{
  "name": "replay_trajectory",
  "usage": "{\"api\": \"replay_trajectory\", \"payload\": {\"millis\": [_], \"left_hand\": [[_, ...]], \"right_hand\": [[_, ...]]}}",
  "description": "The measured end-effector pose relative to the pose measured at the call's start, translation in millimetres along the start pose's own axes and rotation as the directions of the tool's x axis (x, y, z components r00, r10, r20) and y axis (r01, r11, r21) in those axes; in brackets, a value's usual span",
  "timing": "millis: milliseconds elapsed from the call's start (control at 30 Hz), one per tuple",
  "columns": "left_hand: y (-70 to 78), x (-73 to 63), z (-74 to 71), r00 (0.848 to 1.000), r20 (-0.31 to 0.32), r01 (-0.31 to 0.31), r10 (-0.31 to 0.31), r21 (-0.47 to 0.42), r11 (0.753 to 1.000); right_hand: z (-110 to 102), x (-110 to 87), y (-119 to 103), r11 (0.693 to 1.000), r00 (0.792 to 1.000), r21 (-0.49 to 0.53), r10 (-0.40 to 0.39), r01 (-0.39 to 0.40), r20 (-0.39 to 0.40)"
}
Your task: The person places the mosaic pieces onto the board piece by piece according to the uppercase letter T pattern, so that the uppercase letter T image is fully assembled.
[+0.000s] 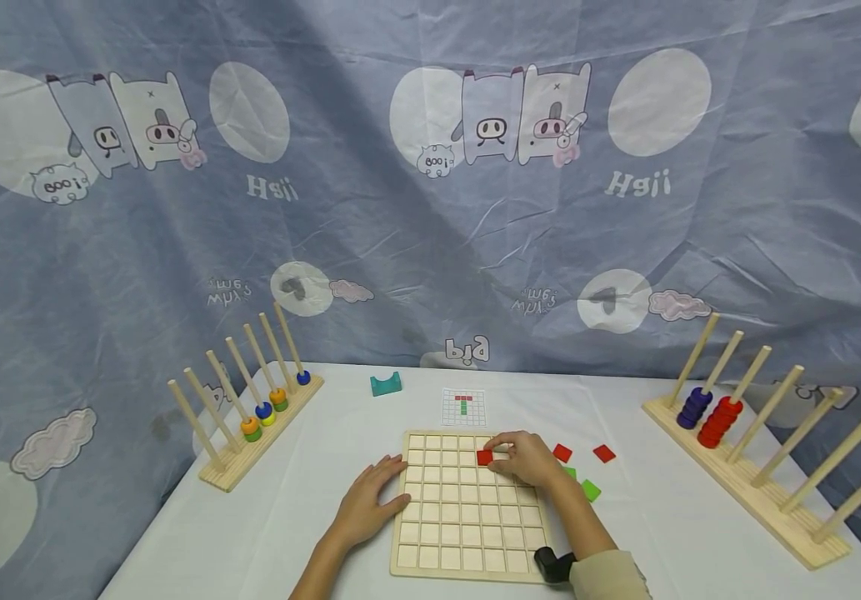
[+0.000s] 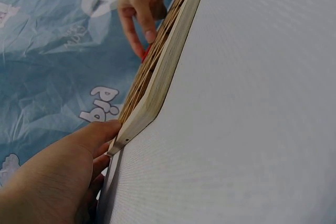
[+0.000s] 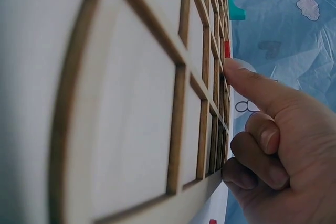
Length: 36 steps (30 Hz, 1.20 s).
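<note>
A wooden grid board (image 1: 430,562) with square cells lies on the white table. Near its top edge, my right hand (image 1: 526,460) pinches a red square tile (image 1: 484,457) between thumb and index finger, over a cell right of the middle. In the right wrist view the thumb tip touches that red tile (image 3: 227,49), while the other fingers curl below. My left hand (image 1: 367,500) rests at the board's left edge, fingers spread; the left wrist view shows its fingertips against the wooden rim (image 2: 144,116). Behind the board lies a grid card (image 1: 478,417) with a red and green T pattern.
Right of the board lie two red tiles (image 1: 604,453) and green tiles (image 1: 591,490), one partly hidden by my right arm. Peg racks with coloured rings stand at left (image 1: 229,477) and right (image 1: 823,550). A teal notched block (image 1: 386,385) lies at the back, before a hanging cloth (image 1: 400,250).
</note>
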State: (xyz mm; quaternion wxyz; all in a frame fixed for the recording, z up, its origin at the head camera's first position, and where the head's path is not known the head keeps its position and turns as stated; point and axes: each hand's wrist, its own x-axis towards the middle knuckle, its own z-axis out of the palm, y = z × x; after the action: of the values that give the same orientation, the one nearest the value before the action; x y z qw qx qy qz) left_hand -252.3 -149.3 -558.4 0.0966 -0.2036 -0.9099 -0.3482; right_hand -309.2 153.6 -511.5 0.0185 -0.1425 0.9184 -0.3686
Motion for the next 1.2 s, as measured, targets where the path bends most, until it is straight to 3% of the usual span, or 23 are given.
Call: {"api": "replay_trajectory", "payload": {"millis": [200, 433, 733, 900, 1200], "left_hand": [[0.1, 1.3, 0.7, 1.000, -0.004, -0.013, 0.013, -0.002, 1.000], [1.5, 1.9, 1.2, 1.000, 0.002, -0.005, 0.005, -0.015, 1.000], [1.7, 2.0, 2.0, 1.000, 0.011, 0.011, -0.011, -0.013, 1.000], [1.6, 1.1, 1.1, 1.000, 0.007, 0.005, -0.005, -0.015, 1.000], [1.3, 0.3, -0.8, 1.000, 0.013, 0.015, -0.014, -0.019, 1.000]], "right_hand": [[-2.3, -0.8, -0.2, 1.000, 1.000, 0.022, 0.018, -0.018, -0.006], [-10.5, -1.9, -5.1, 0.995, 0.996, 0.065, -0.076, 0.078, -0.038], [-51.4, -21.1, 1.1, 0.991, 0.990, 0.108, -0.061, 0.075, -0.124], [-85.4, -39.8, 18.4, 0.993, 0.967, 0.071, -0.073, 0.092, -0.242], [-128.0, -74.3, 46.1, 0.999, 0.917, 0.036, 0.033, -0.021, -0.396]]}}
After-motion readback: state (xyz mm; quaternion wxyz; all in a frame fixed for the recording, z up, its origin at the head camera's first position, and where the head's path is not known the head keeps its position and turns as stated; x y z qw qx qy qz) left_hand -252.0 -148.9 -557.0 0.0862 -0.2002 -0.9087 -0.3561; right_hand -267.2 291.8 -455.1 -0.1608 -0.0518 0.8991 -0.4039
